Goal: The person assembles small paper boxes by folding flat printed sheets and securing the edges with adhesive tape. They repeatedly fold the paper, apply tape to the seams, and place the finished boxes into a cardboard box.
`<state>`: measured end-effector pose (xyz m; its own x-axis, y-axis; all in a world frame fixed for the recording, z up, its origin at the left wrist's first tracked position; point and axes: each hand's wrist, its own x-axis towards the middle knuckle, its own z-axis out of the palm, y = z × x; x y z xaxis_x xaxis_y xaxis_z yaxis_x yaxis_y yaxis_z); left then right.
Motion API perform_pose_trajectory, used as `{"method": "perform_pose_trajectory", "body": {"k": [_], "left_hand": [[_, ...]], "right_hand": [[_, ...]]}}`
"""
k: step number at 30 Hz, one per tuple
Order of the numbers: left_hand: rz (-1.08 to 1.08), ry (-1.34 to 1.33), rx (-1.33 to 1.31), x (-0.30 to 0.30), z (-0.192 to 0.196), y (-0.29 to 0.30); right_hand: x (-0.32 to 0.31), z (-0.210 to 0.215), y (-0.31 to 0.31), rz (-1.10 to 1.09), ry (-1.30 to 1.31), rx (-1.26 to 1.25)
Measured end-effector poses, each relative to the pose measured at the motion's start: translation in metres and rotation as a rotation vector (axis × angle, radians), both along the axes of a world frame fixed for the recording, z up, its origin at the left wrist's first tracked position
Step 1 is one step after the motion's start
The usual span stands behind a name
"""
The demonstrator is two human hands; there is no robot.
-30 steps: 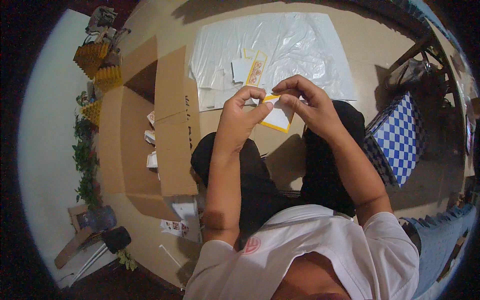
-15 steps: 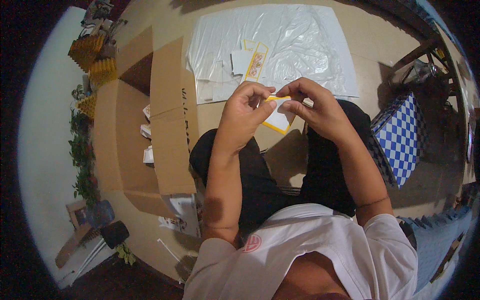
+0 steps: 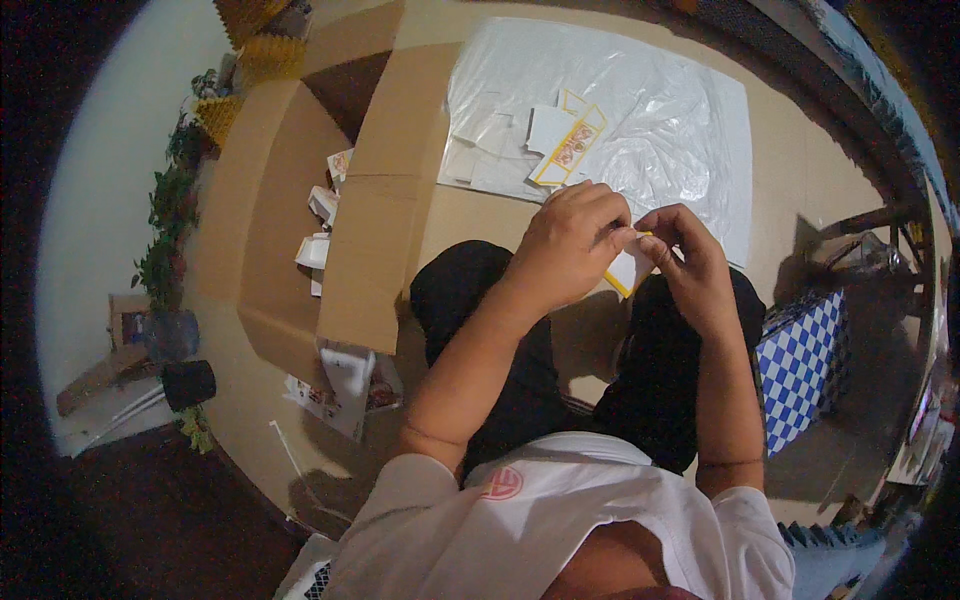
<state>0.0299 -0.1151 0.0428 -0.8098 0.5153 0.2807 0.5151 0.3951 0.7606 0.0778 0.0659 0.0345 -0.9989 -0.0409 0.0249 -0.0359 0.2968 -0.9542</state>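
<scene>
Centrally, the yellow-edged card (image 3: 627,272) sits btwn your two hands, in front of your torso and above the gap btwn your black-clad knees (image 3: 460,285), closer to the R one. Its visible part tapers to a corner pointing back toward you, w/ a yellow border along the lower L side; the upper part is hidden by fingers, so its full long axis can't be told. Neither hand is nearer: both touch it. Your L hand (image 3: 575,245) lies on its upper L, thumb and fingers pinched on it, knuckles up; your R hand (image 3: 695,265) lies on its R, thumb and forefinger pinched on the upper R edge, fingertips close beside the L thumb. Beyond the hands, a printed yellow-bordered strip (image 3: 570,150) rests w/ a white piece (image 3: 548,130) on plastic-covered white sheeting (image 3: 700,150). Farther L, an open cardboard box (image 3: 375,250) holds small white cartons (image 3: 313,250); R of your knees stands a blue-and-white checked object (image 3: 800,360).
</scene>
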Motion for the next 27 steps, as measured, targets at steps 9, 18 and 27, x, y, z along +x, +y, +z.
{"method": "perform_pose_trajectory", "body": {"k": [9,18,27], "left_hand": [[0.144,0.376,0.001,0.004,-0.016,-0.003],[0.21,0.397,0.054,0.013,-0.018,-0.013],[0.241,0.41,0.067,0.002,-0.006,-0.028]], "right_hand": [[-0.003,-0.003,-0.009,0.037,0.322,0.253],[0.001,-0.004,-0.007,0.037,0.28,0.327],[-0.014,0.004,-0.009,-0.006,0.481,0.407]]}}
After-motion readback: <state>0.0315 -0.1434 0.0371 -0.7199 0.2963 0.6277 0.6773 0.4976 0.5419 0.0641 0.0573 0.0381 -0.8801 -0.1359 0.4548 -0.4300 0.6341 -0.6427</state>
